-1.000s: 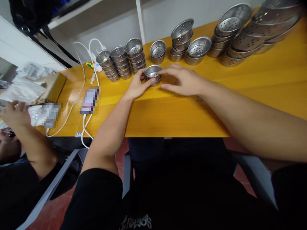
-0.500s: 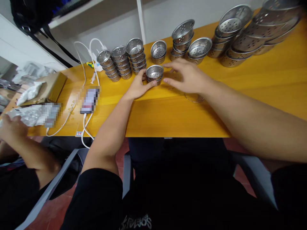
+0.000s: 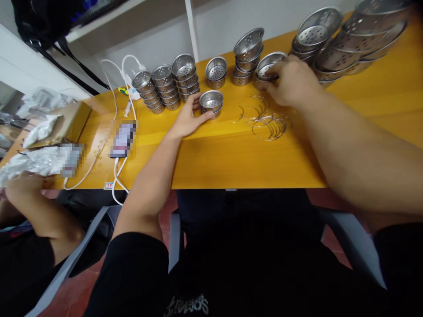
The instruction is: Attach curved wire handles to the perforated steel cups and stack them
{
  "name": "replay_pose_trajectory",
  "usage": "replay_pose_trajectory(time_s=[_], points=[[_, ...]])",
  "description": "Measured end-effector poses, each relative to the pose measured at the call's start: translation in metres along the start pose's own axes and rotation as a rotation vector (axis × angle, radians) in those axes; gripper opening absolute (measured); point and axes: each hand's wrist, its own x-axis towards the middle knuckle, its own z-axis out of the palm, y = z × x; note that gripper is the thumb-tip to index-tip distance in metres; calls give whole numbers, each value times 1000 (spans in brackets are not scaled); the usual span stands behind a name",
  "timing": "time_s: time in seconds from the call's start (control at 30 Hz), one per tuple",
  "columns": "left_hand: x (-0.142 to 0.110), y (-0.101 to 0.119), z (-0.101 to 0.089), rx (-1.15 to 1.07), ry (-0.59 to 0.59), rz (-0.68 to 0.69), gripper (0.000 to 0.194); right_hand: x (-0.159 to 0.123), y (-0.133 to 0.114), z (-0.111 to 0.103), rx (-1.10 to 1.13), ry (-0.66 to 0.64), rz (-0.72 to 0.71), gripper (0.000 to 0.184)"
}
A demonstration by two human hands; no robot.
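My left hand (image 3: 189, 116) rests on the table around the left side of a short stack of perforated metal strainer cups (image 3: 211, 101). Its thumb lies along the front and the fingers curl behind. Farther right, my right hand (image 3: 294, 81) grips the rim of another strainer cup (image 3: 271, 61), which sits on a lower one. The thumb is outside and the fingertips reach over the rim. Between my hands lie several thin curved wires (image 3: 272, 125). Behind the left stack stands a pair of nested strainer cups (image 3: 216, 70).
Tall cup stacks (image 3: 184, 70) line the wall on the left, and larger ones (image 3: 319, 33) stand at right. A phone (image 3: 123, 138) with white cables lies on the left. Beyond it are a cardboard box (image 3: 74, 121), plastic bags and a co-worker's hand (image 3: 24, 187).
My right hand has moved right and back, from beside the front stack to the rim of the cup at right. The wires are now uncovered. My left hand has stayed at its stack.
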Motion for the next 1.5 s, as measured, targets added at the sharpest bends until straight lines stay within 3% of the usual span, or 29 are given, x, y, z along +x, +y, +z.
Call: replay_pose_trajectory(time_s=[0.2, 0.47, 0.73, 0.87, 1.03, 1.2, 1.33, 1.5], points=[[1, -3, -2, -9, 10, -2, 129, 5, -5, 1, -45, -17, 0, 44], [-4, 18, -7, 13, 10, -42, 128, 4, -6, 0, -51, -15, 15, 34], [-3, 22, -7, 38, 18, -50, 129, -4, -18, -10, 9, 0, 48, 41], [-3, 23, -6, 25, 50, -12, 134, -10, -26, -16, 64, 27, 45, 25], [-5, 42, -9, 119, 106, 44, 139, -23, -38, -19, 179, 106, -115, 15], [-12, 81, -12, 143, 180, 134, 128, -48, -64, -21, 447, 72, -452, 24], [-17, 104, -6, 148, 102, 198, 130, -60, -83, -3, 601, 32, -640, 36], [-18, 108, 1, 181, 28, 180, 125, -57, -84, 26, 727, 41, -666, 31]])
